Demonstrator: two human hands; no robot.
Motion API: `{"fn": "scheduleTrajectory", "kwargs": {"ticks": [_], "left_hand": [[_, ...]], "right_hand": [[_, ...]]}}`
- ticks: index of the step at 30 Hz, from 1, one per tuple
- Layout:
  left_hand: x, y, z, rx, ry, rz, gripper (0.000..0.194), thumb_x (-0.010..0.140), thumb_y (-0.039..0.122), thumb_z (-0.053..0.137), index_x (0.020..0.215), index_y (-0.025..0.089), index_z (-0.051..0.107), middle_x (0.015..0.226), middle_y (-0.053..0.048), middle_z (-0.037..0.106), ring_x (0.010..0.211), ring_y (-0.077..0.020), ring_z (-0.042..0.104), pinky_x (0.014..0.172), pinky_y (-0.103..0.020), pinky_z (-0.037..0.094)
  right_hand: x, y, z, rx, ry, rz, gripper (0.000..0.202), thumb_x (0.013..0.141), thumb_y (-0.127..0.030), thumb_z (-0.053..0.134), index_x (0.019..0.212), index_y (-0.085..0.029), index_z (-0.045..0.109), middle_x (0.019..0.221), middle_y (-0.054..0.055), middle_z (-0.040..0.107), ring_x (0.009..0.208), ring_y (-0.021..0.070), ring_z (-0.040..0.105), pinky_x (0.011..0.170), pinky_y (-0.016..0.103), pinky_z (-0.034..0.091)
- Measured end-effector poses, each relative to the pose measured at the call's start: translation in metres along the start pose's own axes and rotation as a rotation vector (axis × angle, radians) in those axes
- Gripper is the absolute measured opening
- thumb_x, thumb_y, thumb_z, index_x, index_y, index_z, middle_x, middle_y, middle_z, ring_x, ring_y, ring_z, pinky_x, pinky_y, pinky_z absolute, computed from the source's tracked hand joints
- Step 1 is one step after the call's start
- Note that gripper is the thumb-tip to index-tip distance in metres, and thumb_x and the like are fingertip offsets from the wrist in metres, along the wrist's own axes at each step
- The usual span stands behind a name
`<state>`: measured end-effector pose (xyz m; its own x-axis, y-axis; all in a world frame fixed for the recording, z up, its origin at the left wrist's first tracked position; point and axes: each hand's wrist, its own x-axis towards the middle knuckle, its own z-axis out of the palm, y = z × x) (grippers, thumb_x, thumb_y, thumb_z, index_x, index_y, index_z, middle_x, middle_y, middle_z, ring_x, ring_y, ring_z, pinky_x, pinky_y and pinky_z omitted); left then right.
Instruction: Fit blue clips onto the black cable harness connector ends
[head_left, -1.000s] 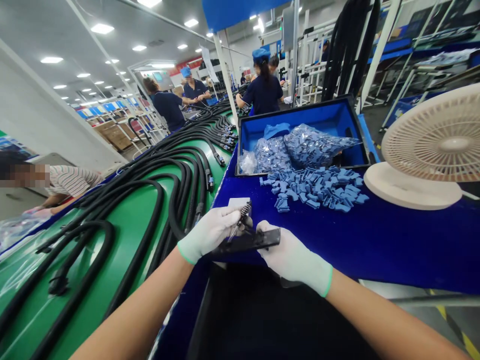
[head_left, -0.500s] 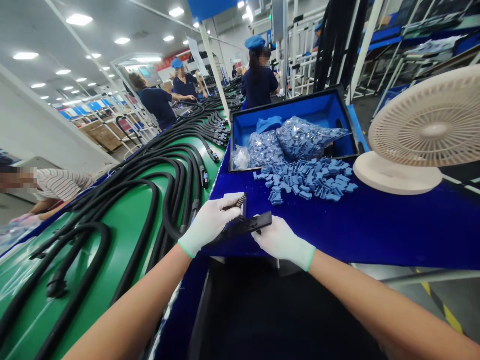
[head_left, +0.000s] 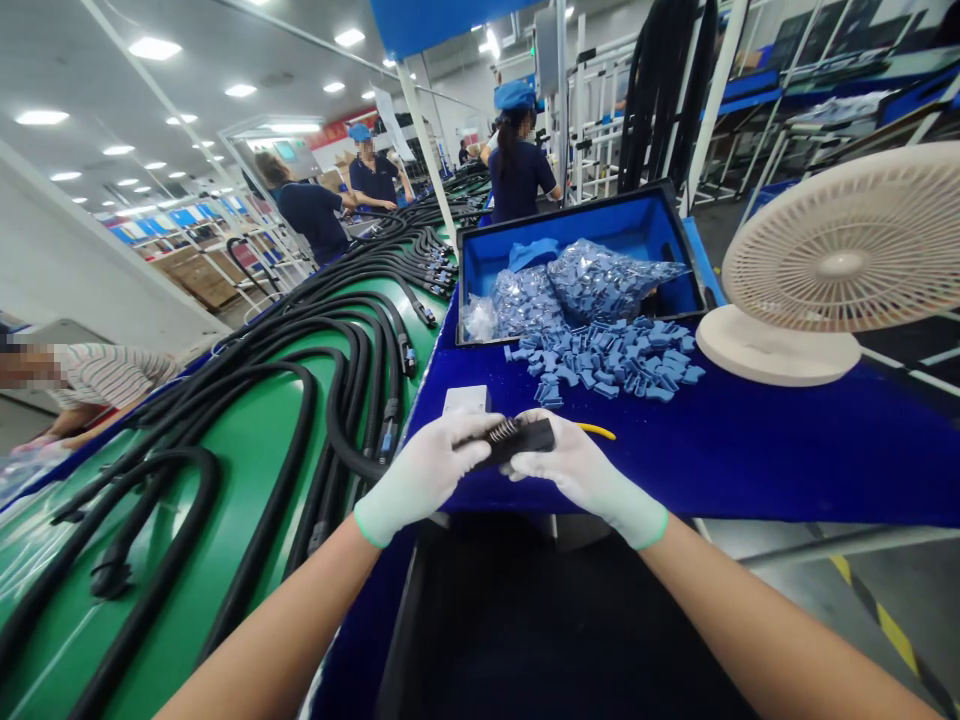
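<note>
Both of my hands wear white gloves and meet over the near edge of the blue table (head_left: 750, 450). My left hand (head_left: 424, 465) is closed on the left end of a black part (head_left: 491, 450), where metallic coil-like rings show. My right hand (head_left: 581, 470) grips the part's blocky right end, thumb below and fingers above. A thin yellow piece (head_left: 598, 431) sticks out to the right behind my right hand. Just beyond my left hand lies a small light-grey block (head_left: 466, 400). Farther back is a heap of blue clips (head_left: 607, 360).
A blue bin (head_left: 671, 225) holds bagged blue pieces (head_left: 600, 275). A beige fan (head_left: 840, 265) stands at right. Black hoses (head_left: 300, 400) cover the green surface (head_left: 240, 440) at left. Several people work around, one in a striped sleeve (head_left: 116, 370) at far left.
The black part's left end has come together with its right end between my hands. My right hand has shifted right and turned, and the yellow piece now shows. The view has shifted slightly.
</note>
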<state>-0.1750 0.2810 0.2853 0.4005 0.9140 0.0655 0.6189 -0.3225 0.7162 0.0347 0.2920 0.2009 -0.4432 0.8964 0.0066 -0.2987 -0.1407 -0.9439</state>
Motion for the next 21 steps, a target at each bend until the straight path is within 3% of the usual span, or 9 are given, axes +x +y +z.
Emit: {"fn": "scheduleTrajectory", "kwargs": {"ticks": [3, 7, 10, 13, 15, 18, 19, 21], "left_hand": [[-0.007, 0.001, 0.009, 0.081, -0.028, 0.026, 0.035, 0.093, 0.016, 0.057, 0.121, 0.027, 0.074, 0.116, -0.005, 0.071, 0.112, -0.0267, 0.063, 0.103, -0.039, 0.047], [-0.014, -0.006, 0.027, 0.129, 0.071, 0.02, 0.022, 0.096, 0.017, 0.055, 0.108, 0.022, 0.073, 0.105, -0.008, 0.068, 0.102, -0.0264, 0.063, 0.094, -0.04, 0.049], [-0.017, -0.015, 0.035, 0.225, 0.098, 0.121, 0.025, 0.101, 0.023, 0.051, 0.111, 0.021, 0.074, 0.102, -0.01, 0.065, 0.096, -0.0261, 0.062, 0.088, -0.04, 0.05], [-0.015, -0.026, 0.035, 0.175, 0.033, 0.199, 0.03, 0.1, 0.022, 0.053, 0.122, 0.024, 0.073, 0.107, -0.01, 0.064, 0.101, -0.0256, 0.061, 0.091, -0.04, 0.049], [-0.01, -0.031, 0.031, 0.004, 0.024, 0.099, 0.05, 0.093, 0.021, 0.062, 0.143, 0.029, 0.06, 0.112, -0.007, 0.064, 0.101, -0.0236, 0.062, 0.092, -0.038, 0.051], [-0.002, -0.034, 0.029, -0.152, 0.055, -0.114, 0.1, 0.075, 0.019, 0.08, 0.162, 0.029, 0.031, 0.114, -0.003, 0.063, 0.094, -0.0209, 0.064, 0.086, -0.034, 0.052], [-0.001, -0.033, 0.03, -0.13, 0.095, -0.15, 0.105, 0.07, 0.02, 0.083, 0.161, 0.028, 0.032, 0.111, -0.003, 0.064, 0.091, -0.0208, 0.064, 0.084, -0.034, 0.052], [-0.007, -0.03, 0.038, -0.01, 0.227, -0.165, 0.083, 0.07, 0.025, 0.086, 0.147, 0.025, 0.054, 0.105, -0.003, 0.065, 0.089, -0.0221, 0.063, 0.085, -0.035, 0.051]], "right_hand": [[0.0, -0.001, 0.007, 0.063, -0.045, 0.017, 0.048, 0.068, -0.019, 0.081, 0.11, -0.017, 0.056, 0.086, 0.003, 0.074, 0.078, 0.0235, 0.075, 0.083, 0.042, 0.06], [0.002, 0.0, 0.013, 0.132, -0.084, 0.057, 0.046, 0.067, -0.012, 0.078, 0.107, -0.017, 0.056, 0.084, 0.003, 0.074, 0.077, 0.0249, 0.076, 0.082, 0.045, 0.062], [0.002, 0.005, 0.013, 0.176, -0.137, 0.07, 0.048, 0.064, -0.008, 0.077, 0.106, -0.018, 0.056, 0.083, 0.002, 0.075, 0.075, 0.0262, 0.077, 0.081, 0.047, 0.063], [-0.001, 0.006, 0.013, 0.186, -0.174, 0.078, 0.047, 0.064, -0.008, 0.077, 0.103, -0.018, 0.055, 0.079, 0.002, 0.075, 0.073, 0.0269, 0.077, 0.078, 0.046, 0.064], [-0.003, 0.005, 0.013, 0.169, -0.13, 0.067, 0.043, 0.063, -0.008, 0.077, 0.1, -0.018, 0.056, 0.078, 0.001, 0.074, 0.07, 0.0261, 0.076, 0.075, 0.044, 0.064], [-0.004, 0.006, 0.013, 0.103, -0.035, 0.062, 0.041, 0.061, -0.005, 0.076, 0.096, -0.018, 0.059, 0.08, -0.001, 0.072, 0.069, 0.0234, 0.075, 0.076, 0.042, 0.064], [-0.004, 0.007, 0.012, 0.098, -0.019, 0.067, 0.041, 0.061, -0.005, 0.076, 0.096, -0.018, 0.059, 0.08, -0.001, 0.072, 0.069, 0.0229, 0.075, 0.076, 0.042, 0.064], [-0.005, 0.014, 0.012, 0.143, 0.007, 0.04, 0.042, 0.063, -0.008, 0.079, 0.098, -0.018, 0.06, 0.084, 0.001, 0.073, 0.072, 0.0233, 0.075, 0.079, 0.044, 0.064]]}}
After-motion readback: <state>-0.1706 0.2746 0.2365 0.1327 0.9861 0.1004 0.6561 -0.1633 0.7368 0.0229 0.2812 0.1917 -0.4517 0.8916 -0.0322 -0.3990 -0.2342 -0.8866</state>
